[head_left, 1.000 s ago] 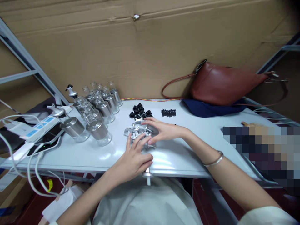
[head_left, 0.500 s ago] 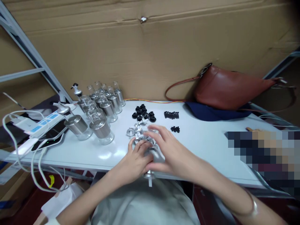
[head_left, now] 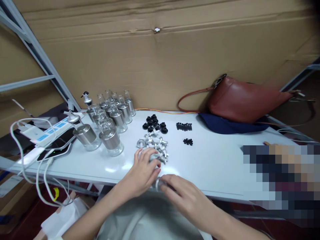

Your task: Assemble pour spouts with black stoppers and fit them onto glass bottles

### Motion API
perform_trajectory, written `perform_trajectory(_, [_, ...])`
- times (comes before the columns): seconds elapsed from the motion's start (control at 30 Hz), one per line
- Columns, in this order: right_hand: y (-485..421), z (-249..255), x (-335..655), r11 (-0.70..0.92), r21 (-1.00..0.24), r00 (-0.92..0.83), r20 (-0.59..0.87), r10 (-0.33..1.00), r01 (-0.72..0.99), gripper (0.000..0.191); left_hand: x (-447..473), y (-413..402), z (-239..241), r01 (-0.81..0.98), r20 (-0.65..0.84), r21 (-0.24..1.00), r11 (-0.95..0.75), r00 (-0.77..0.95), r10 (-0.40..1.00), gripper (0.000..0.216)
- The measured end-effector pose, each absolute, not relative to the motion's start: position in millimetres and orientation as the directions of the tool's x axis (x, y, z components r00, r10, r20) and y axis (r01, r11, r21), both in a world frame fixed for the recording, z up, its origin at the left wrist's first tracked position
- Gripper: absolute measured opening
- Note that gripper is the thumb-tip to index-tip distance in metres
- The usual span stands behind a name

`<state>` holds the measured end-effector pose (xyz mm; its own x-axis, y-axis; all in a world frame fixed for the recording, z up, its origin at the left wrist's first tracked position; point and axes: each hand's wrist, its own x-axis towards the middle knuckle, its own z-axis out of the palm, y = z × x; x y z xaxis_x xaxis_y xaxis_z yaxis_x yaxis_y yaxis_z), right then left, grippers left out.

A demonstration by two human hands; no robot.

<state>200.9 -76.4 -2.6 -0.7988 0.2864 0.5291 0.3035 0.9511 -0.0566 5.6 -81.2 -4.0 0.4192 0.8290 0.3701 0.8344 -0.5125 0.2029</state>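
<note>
My right hand (head_left: 185, 193) is closed at the table's front edge around a silver pourer cap (head_left: 157, 183); only its ring-like end shows past my fingers. Beside it, my left hand (head_left: 146, 168) rests with fingers apart and bent at the near side of a pile of silver pourer caps (head_left: 155, 141), with nothing visible in its grasp. Behind this pile lies a group of black stoppers (head_left: 153, 124). Small black tubes (head_left: 184, 126) lie in a row to the right, and tiny black pieces (head_left: 188, 142) sit in front of them.
Several glass bottles with steel sleeves (head_left: 111, 138) stand at the left, two with pourers fitted. A power strip (head_left: 51, 131), cables and a phone lie farther left. A brown bag (head_left: 237, 100) on a dark blue cap (head_left: 217, 125) occupies the back right, before a cardboard wall (head_left: 162, 70).
My right hand has moved from over the silver pile down to the table edge and closed on the cap there. My left hand has stayed nearly in place. The view has shifted slightly.
</note>
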Motion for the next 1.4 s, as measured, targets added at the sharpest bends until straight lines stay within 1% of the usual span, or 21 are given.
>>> perform_trajectory(0.07, [-69.7, -1.0, 199.7, 0.941, -0.064, -0.794, 0.519, 0.317, 0.334, 0.025, 3.6, -79.6, -3.3, 0.843, 0.397, 0.272, -0.464, 0.341, 0.852, 0.016])
perform_trajectory(0.13, [-62.0, -1.5, 197.4, 0.93, -0.031, -0.793, 0.512, 0.33, 0.367, 0.025, 3.0, -78.9, -3.6, 0.845, 0.418, 0.309, -0.436, 0.291, 0.86, 0.015])
perform_trajectory(0.2, [-55.1, -3.0, 193.5, 0.917, 0.004, -0.795, 0.5, 0.345, 0.4, 0.024, 3.4, -80.0, -4.3, 0.833, 0.453, 0.329, -0.444, 0.274, 0.848, 0.012])
perform_trajectory(0.27, [-50.7, -4.7, 188.3, 0.901, 0.015, -0.788, 0.49, 0.372, 0.434, 0.023, 2.5, -82.9, -4.3, 0.805, 0.526, 0.356, -0.475, 0.247, 0.814, 0.009])
perform_trajectory(0.33, [-49.6, -6.0, 183.5, 0.886, 0.003, -0.77, 0.495, 0.402, 0.464, 0.02, -3.2, -86.4, -2.7, 0.777, 0.632, 0.383, -0.499, 0.174, 0.755, 0.01])
perform_trajectory(0.43, [-52.8, -7.2, 180.3, 0.879, -0.035, -0.735, 0.534, 0.418, 0.475, 0.021, -25.0, -87.9, 3.9, 0.784, 0.788, 0.408, -0.468, -0.043, 0.615, 0.013])
perform_trajectory(0.5, [-55.5, -7.9, 181.5, 0.882, -0.056, -0.712, 0.568, 0.413, 0.467, 0.022, -46.4, -84.5, 10.2, 0.818, 0.849, 0.433, -0.378, -0.228, 0.477, 0.018])
perform_trajectory(0.53, [-56.5, -8.4, 182.7, 0.884, -0.064, -0.702, 0.583, 0.409, 0.462, 0.022, -57.6, -81.8, 13.3, 0.842, 0.86, 0.442, -0.31, -0.3, 0.413, 0.025])
perform_trajectory(0.57, [-57.1, -9.0, 184.0, 0.886, -0.073, -0.691, 0.598, 0.406, 0.457, 0.021, -68.1, -78.7, 16.2, 0.867, 0.863, 0.439, -0.236, -0.333, 0.38, 0.036])
perform_trajectory(0.63, [-57.1, -10.2, 186.4, 0.891, -0.092, -0.675, 0.62, 0.4, 0.444, 0.019, -84.8, -73.0, 20.7, 0.898, 0.857, 0.417, -0.141, -0.337, 0.388, 0.051])
perform_trajectory(0.7, [-56.1, -11.4, 187.8, 0.893, -0.11, -0.668, 0.625, 0.404, 0.437, 0.018, -94.3, -69.8, 23.5, 0.908, 0.846, 0.402, -0.115, -0.321, 0.425, 0.054])
perform_trajectory(0.8, [-54.5, -12.2, 188.3, 0.889, -0.135, -0.671, 0.61, 0.422, 0.437, 0.018, -98.9, -71.4, 26.3, 0.91, 0.832, 0.399, -0.113, -0.308, 0.461, 0.05])
perform_trajectory(0.87, [-54.1, -11.9, 188.5, 0.891, -0.151, -0.68, 0.597, 0.427, 0.427, 0.019, -101.0, -75.5, 28.2, 0.908, 0.824, 0.405, -0.109, -0.31, 0.475, 0.051])
perform_trajectory(1.03, [-54.6, -10.8, 190.1, 0.906, -0.191, -0.713, 0.564, 0.417, 0.379, 0.018, -118.8, -83.9, 32.1, 0.89, 0.799, 0.432, -0.146, -0.303, 0.519, 0.061])
perform_trajectory(1.17, [-54.5, -12.1, 190.7, 0.911, -0.2, -0.723, 0.557, 0.409, 0.361, 0.017, -138.2, -84.3, 29.5, 0.882, 0.791, 0.442, -0.163, -0.298, 0.534, 0.07])
perform_trajectory(1.3, [-54.3, -13.1, 191.1, 0.915, -0.19, -0.72, 0.569, 0.398, 0.355, 0.018, -152.3, -88.0, 23.4, 0.878, 0.748, 0.463, -0.122, -0.312, 0.586, 0.087])
perform_trajectory(1.4, [-54.6, -12.9, 192.0, 0.916, -0.183, -0.714, 0.579, 0.393, 0.356, 0.018, -165.0, -90.5, 23.6, 0.84, 0.689, 0.536, -0.091, -0.372, 0.622, 0.101])
